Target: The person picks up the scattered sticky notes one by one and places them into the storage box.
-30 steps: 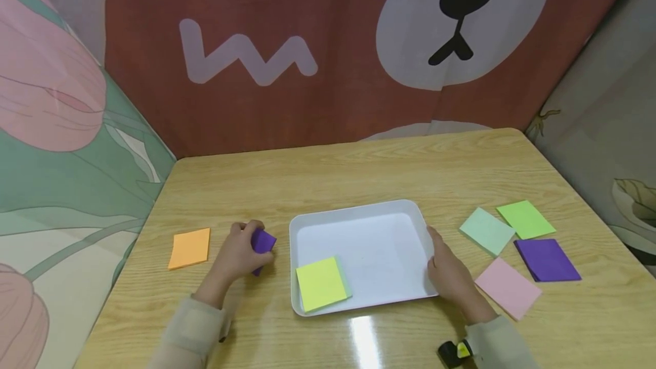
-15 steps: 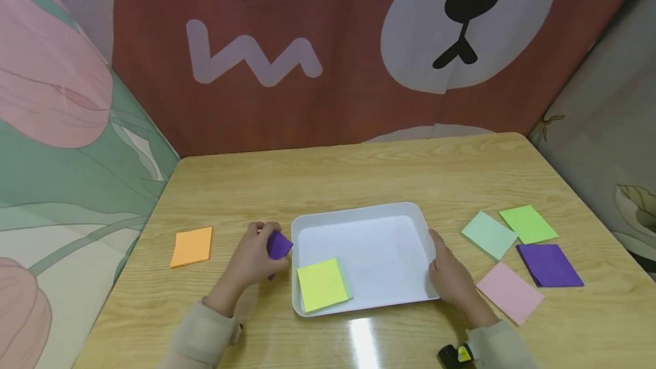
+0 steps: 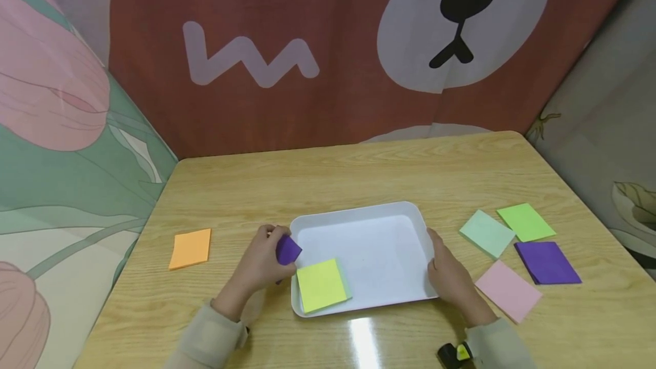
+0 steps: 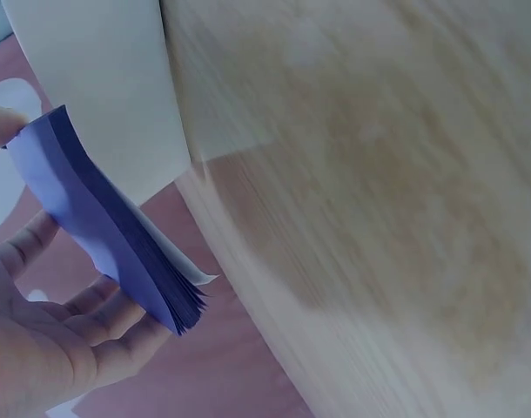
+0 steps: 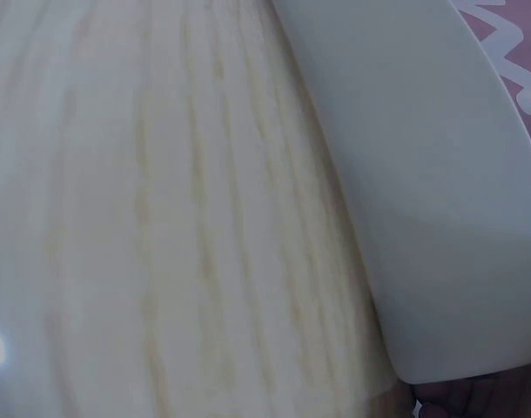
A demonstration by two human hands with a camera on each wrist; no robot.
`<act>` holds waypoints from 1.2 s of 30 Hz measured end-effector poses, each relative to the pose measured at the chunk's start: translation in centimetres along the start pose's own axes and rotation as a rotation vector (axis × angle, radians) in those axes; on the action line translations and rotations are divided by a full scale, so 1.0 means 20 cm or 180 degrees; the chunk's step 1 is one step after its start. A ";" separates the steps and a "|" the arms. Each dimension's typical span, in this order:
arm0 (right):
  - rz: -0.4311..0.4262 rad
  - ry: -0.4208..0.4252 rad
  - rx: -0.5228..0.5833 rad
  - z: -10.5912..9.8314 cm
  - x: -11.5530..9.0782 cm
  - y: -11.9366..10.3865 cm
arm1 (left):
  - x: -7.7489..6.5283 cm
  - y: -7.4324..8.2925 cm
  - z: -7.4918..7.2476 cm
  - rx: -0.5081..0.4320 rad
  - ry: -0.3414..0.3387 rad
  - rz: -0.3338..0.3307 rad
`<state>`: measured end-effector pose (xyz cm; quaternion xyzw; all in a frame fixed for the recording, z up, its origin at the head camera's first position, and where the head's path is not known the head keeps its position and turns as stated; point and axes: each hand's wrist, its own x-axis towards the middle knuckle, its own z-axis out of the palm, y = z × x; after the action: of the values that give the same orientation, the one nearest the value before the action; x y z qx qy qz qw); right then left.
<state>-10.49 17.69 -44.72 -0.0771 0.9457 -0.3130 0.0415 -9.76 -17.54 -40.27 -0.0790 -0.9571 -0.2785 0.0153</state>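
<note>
My left hand (image 3: 262, 259) pinches a purple sticky note pad (image 3: 288, 250) by its edges, beside the left rim of a white tray (image 3: 379, 255). In the left wrist view the pad (image 4: 109, 222) bows a little, its sheets fanning at one end, thumb on one edge and fingers on the other. My right hand (image 3: 453, 278) grips the tray's right end; in the right wrist view the tray's outer wall (image 5: 422, 192) shows, with the fingers mostly hidden below it. A yellow sticky note pad (image 3: 322, 286) lies in the tray's near left corner, over a pale green one (image 3: 345, 281).
An orange pad (image 3: 190, 249) lies at the left of the wooden table (image 3: 328, 175). Right of the tray lie a mint pad (image 3: 487, 234), a lime green pad (image 3: 525, 221), another purple pad (image 3: 548, 263) and a pink pad (image 3: 509, 291). Printed cloth (image 3: 338, 113) hangs behind.
My left hand has carried the purple pad rightward from the table to the tray's left rim. The right hand stays on the tray's right end.
</note>
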 end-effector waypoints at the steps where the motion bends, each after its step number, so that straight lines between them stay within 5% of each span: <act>1: 0.0007 -0.0004 -0.0003 0.00 0.00 0.00 | 0.00 0.00 0.00 0.0001 -0.0014 -0.0005; 36: 0.0061 0.0000 -0.0005 0.00 0.01 -0.01 | -0.04 0.09 0.04 0.0005 -0.0066 0.0429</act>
<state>-10.58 17.58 -44.61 -0.0681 0.9466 -0.3119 0.0443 -8.74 -15.76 -40.04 -0.1461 -0.9499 -0.2751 0.0241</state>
